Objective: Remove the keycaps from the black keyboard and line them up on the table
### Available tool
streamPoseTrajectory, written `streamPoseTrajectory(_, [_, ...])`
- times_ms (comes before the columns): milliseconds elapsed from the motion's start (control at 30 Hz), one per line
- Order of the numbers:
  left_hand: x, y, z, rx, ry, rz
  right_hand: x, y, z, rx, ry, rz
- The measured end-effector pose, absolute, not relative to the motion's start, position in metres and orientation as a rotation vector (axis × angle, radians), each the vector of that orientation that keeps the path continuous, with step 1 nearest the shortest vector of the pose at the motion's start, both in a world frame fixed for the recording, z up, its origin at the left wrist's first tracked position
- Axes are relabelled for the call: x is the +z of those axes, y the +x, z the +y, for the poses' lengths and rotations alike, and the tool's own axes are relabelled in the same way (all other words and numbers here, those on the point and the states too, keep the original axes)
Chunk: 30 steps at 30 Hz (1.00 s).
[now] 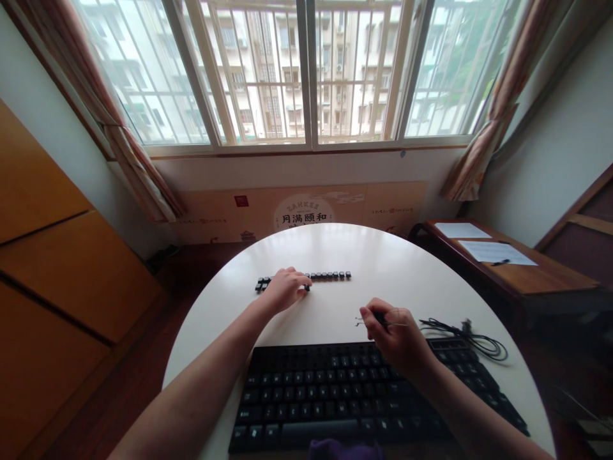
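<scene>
A black keyboard (316, 395) lies on the round white table (230, 306), its upper rows partly without keycaps. Beyond it, loose black keycaps (331, 276) stand in a line, with a few more at the left end in a second, nearer line. My left hand (285, 287) reaches over this group and hides part of it. Its thumb and fingers close on a single keycap (307, 288) at the table surface. Above the keyboard's upper edge, my right hand (396, 329) is closed around a wire keycap puller (361, 321), whose thin wire ends point left with nothing visible between them.
A coiled black cable (488, 348) rests on the table at right, behind the keyboard. Something purple (342, 449) shows at the bottom edge. A wooden side table (514, 275) with papers and a pen stands at right. A printed box panel (306, 207) is beneath the window.
</scene>
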<state>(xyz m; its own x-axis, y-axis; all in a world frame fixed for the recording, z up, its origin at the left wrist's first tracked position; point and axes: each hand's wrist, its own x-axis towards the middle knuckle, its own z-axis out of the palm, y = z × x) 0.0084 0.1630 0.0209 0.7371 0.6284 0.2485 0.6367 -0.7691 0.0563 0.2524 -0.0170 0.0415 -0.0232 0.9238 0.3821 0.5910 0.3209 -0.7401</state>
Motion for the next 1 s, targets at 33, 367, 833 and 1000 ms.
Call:
streamPoseTrajectory(33, [0.021,0.007,0.164,-0.401,-2.885,-1.057,0.041,0.253,-0.017,0.485,-1.367,-1.72])
streamPoseTrajectory(367, [0.016,0.002,0.173,-0.419,-2.778,-1.094,0.044,0.252,-0.019,0.491,-1.371,-1.728])
streamPoseTrajectory(833, [0.015,0.001,0.176,-0.404,-2.757,-1.115,0.043,0.254,-0.019,0.46,-1.38,-1.74])
streamPoseTrajectory(1000, [0.037,0.013,0.154,-0.417,-2.745,-1.131,0.045,0.251,-0.021,0.536,-1.354,-1.72])
